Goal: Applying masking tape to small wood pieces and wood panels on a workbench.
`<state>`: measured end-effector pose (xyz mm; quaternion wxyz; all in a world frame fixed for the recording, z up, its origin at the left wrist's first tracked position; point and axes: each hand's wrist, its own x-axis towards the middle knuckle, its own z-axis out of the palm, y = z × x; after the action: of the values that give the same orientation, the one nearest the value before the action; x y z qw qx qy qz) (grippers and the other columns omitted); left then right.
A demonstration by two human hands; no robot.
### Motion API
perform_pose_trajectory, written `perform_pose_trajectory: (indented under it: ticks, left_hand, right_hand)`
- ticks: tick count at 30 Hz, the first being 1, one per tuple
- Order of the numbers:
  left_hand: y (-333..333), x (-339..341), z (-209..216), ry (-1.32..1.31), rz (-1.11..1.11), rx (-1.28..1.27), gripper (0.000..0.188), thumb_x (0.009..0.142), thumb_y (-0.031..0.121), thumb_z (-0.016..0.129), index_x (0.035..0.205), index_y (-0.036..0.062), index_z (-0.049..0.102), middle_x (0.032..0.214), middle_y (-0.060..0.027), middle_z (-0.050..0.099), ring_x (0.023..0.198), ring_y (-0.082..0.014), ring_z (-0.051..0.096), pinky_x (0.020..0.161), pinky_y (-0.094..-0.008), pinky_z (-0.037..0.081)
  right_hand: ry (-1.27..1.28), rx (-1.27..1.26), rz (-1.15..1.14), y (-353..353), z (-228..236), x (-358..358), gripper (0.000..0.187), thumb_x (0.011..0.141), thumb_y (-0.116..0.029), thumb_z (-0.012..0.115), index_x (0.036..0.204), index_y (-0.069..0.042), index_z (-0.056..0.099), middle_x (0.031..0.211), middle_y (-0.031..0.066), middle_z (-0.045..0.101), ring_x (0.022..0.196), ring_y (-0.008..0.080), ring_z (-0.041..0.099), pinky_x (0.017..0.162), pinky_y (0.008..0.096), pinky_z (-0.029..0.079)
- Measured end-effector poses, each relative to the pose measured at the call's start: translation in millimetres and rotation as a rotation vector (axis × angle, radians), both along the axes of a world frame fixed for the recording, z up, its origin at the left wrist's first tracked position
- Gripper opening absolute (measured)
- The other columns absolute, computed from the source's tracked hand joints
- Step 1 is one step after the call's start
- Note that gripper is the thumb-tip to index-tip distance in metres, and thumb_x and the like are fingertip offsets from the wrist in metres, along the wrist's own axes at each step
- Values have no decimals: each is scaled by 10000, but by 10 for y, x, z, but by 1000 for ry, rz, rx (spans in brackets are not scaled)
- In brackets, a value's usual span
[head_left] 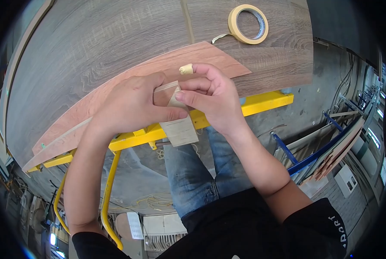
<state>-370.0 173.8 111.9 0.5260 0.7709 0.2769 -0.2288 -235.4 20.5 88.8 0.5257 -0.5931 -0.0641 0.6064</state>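
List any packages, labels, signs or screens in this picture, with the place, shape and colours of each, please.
Paper sheet: low on the floor by the yellow frame, a small white rectangle with rows of dark print.
Sleeve print: on the black right sleeve, small white letters.
Wall box: far right, a pale grey rectangle; whether it carries a label cannot be told.
No packages or screens can be made out.

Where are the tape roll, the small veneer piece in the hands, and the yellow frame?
tape roll (248, 24): head view, on the roll's rim, right side.
small veneer piece (180, 130): head view, on its lower flat face below the hands.
yellow frame (266, 102): head view, on the front rail.
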Motion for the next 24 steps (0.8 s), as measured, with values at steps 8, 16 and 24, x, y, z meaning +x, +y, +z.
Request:
perform_pose_trajectory:
  ticks: [8, 16, 24]
  left_hand:
    - [52, 56, 61, 80, 43, -165, 471, 772, 281, 874, 1119, 14, 700, 607, -31, 597, 549, -110, 534, 529, -279, 400]
    - [89, 83, 119, 145, 8, -223, 713, 792, 348, 819, 1416, 99, 580, 740, -125, 671, 672, -237, 632, 666, -376, 494]
    - [137, 20, 40, 139, -27, -234, 580, 823, 366, 805, 1266, 26, 649, 775, -134, 671, 673, -234, 625, 656, -373, 494]
  right_hand:
    - [53, 3, -1, 13, -4, 31, 504, 855, 69, 736, 1306, 10, 521, 990, 91, 726, 931, 149, 711, 829, 267, 572]
    - [54, -16, 151, 127, -26, 164, 566, 836, -14, 794, 1315, 56, 500, 977, 121, 725, 901, 147, 699, 797, 271, 568]
    - [-20, -40, 79, 128, 49, 62, 423, 857, 82, 728, 1238, -7, 570, 983, 90, 739, 915, 165, 727, 796, 267, 576]
